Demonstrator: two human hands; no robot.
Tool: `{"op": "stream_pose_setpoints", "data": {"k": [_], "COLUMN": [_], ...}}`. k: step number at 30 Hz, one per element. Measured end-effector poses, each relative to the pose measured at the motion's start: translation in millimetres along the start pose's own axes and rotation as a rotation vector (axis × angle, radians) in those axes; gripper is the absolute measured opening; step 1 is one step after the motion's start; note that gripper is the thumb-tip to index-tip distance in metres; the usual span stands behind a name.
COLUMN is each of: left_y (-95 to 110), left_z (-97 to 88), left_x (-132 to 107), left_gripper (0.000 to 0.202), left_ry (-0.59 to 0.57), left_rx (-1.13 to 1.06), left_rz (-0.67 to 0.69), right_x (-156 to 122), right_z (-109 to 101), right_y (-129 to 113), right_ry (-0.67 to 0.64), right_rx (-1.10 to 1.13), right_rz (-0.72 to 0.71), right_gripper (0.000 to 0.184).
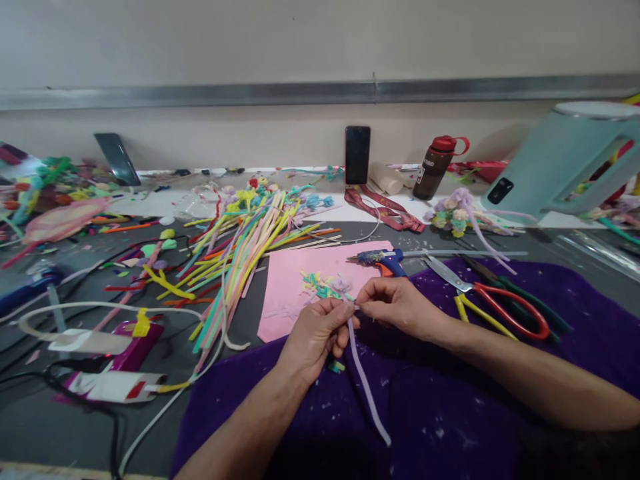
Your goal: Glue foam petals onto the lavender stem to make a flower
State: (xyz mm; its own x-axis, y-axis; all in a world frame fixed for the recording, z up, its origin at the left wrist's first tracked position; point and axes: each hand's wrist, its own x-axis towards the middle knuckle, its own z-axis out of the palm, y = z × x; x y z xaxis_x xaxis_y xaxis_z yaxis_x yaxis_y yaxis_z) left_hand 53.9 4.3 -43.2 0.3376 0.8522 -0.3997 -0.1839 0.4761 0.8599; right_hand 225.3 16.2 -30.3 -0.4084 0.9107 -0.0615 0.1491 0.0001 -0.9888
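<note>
A lilac pipe cleaner [367,393] hangs down from between my two hands over the purple cloth [440,413]. My left hand [317,337] is closed, with thumb and forefinger pinching it near its top. My right hand [400,308] meets the left at the fingertips and pinches a short lilac bit there, seemingly of the same pipe cleaner. Just above the fingers shows a small lilac fluffy curl [341,285]; whether it joins the held piece I cannot tell. Behind it, snipped yellow and green bits [317,285] lie on a pink sheet [285,280].
A blue glue gun [383,259] rests at the sheet's right edge. Red-handled scissors [520,308] and pliers [493,273] lie right. Bundled pipe cleaners [250,253] and cables [117,413] spread left. A phone [357,155], bottle [435,167] and mint kettle [560,160] stand behind.
</note>
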Motion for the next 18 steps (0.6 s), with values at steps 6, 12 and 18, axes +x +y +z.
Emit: {"op": "stream_pose_setpoints", "data": {"k": [6, 12, 18], "left_y": [-0.1, 0.3, 1.1], "left_z": [1.6, 2.1, 0.8], "left_x": [-1.3, -1.7, -2.9], "left_gripper": [0.028, 0.03, 0.03], "left_ry": [-0.005, -0.002, -0.058], "left_rx": [0.026, 0.024, 0.017], "left_rz": [-0.008, -0.018, -0.01], "right_x": [-0.2, -1.1, -1.1], "right_z": [3.2, 0.3, -1.2], "right_y": [-1.9, -3.4, -1.0], "right_ry": [0.003, -0.092, -0.182], "right_rx": [-0.043, 0.029, 0.259], "right_rz": [0.0, 0.05, 0.148], "right_gripper": [0.007, 0.007, 0.015]}}
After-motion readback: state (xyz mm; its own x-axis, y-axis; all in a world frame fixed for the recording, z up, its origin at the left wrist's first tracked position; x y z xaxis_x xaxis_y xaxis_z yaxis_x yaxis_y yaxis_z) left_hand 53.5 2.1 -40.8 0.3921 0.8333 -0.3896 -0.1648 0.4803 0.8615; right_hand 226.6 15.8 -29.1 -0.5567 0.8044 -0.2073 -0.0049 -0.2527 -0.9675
